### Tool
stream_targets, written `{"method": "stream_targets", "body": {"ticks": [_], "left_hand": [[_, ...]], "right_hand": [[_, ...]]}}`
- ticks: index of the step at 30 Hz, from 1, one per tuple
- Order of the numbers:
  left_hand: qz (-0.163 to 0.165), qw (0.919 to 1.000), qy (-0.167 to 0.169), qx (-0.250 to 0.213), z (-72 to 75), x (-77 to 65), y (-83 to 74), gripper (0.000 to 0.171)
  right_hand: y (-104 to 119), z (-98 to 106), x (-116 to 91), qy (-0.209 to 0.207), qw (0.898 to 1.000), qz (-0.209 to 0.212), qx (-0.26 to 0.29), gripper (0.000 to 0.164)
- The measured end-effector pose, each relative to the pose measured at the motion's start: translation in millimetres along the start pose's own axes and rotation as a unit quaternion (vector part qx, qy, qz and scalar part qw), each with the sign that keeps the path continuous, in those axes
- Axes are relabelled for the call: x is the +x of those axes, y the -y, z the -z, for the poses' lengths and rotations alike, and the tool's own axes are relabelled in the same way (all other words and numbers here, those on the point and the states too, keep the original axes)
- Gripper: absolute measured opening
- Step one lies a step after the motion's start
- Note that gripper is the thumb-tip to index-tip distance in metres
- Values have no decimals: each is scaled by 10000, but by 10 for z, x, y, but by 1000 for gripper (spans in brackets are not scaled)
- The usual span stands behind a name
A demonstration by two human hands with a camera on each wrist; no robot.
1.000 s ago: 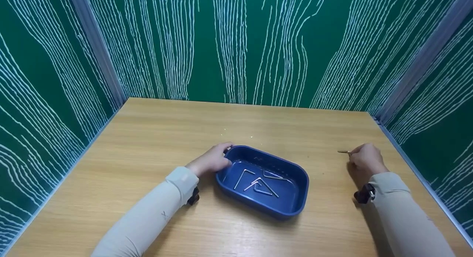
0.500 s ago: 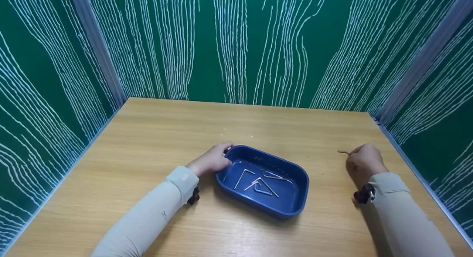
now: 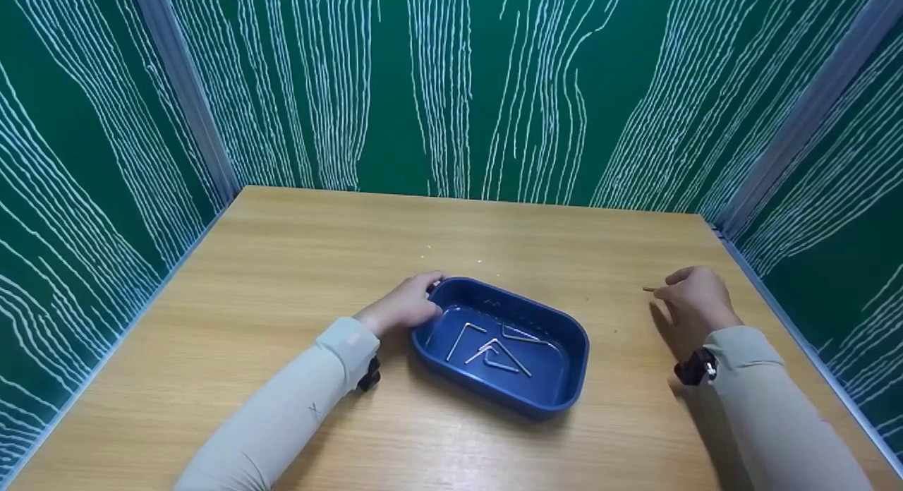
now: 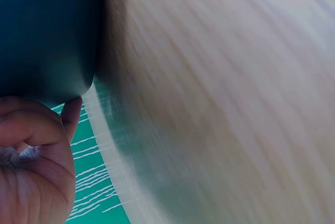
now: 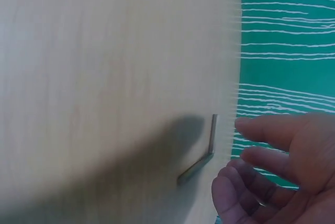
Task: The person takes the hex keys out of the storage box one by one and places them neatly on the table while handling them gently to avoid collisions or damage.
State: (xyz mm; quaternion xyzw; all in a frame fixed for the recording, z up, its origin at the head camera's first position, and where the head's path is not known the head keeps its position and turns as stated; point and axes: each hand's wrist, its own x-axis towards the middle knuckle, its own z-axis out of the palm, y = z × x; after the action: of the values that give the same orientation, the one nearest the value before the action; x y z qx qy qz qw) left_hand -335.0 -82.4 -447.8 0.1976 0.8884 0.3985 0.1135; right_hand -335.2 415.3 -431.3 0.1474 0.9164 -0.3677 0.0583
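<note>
My left hand [image 3: 403,307] grips the left end of a deep blue plastic tray [image 3: 580,371], thumb over the rim and fingers along the outside. In the left wrist view, the fingers [image 4: 34,130] press against the tray's dark outer wall [image 4: 47,35]. Several L-shaped hex keys [image 3: 458,341] lie on the tray's floor. At the right, another hex key [image 5: 212,140] lies on the wooden table. My right hand [image 3: 695,299] is just above it, its thumb and fingers parted and apart from the key in the right wrist view. From the head view, the hand hides most of that key.
Small pale specks [image 3: 480,261] dot the wooden table [image 3: 324,237] behind the tray. Green walls [image 3: 395,89] with white wavy lines enclose the back and both sides, with grey posts [image 3: 187,89] at the corners.
My right hand has loosened its pinch on the loose hex key and lifted slightly, its fingers spreading. The left hand, the tray and the keys inside have stayed put.
</note>
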Motion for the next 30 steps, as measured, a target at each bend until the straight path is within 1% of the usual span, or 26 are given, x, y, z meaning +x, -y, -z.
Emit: {"method": "stream_targets", "body": {"ticks": [2, 3, 5, 10, 15, 18, 22, 27, 30], "left_hand": [[-39, 10000, -6, -15, 0, -2, -1, 58], [-62, 10000, -12, -21, -2, -2, 1, 57], [-88, 10000, -18, -29, -3, 0, 3, 56], [-53, 10000, -7, -8, -7, 6, 6, 57], [-23, 10000, -8, -23, -9, 4, 7, 56], [-109, 9999, -31, -7, -9, 6, 9, 55], [-217, 9997, -70, 55, -11, 11, 22, 54], [-202, 9998, -51, 44, -11, 13, 28, 53], [-187, 9998, -52, 31, -10, 14, 22, 51]], "right_hand": [[32, 3, -23, 84, 9997, -96, 202, 61], [44, 3, -31, 88, 9997, -79, 219, 62], [68, 3, -44, 1, 9999, 75, 98, 64], [133, 5, -52, -234, 9977, 491, -412, 68], [232, -7, -71, -270, 9958, 722, -490, 68], [295, -26, -92, -385, 9922, 999, -644, 66], [384, -53, -136, -449, 9887, 1220, -751, 66], [493, -76, -191, -325, 9890, 1324, -564, 66], [549, -88, -225, -306, 9878, 1425, -543, 65]]}}
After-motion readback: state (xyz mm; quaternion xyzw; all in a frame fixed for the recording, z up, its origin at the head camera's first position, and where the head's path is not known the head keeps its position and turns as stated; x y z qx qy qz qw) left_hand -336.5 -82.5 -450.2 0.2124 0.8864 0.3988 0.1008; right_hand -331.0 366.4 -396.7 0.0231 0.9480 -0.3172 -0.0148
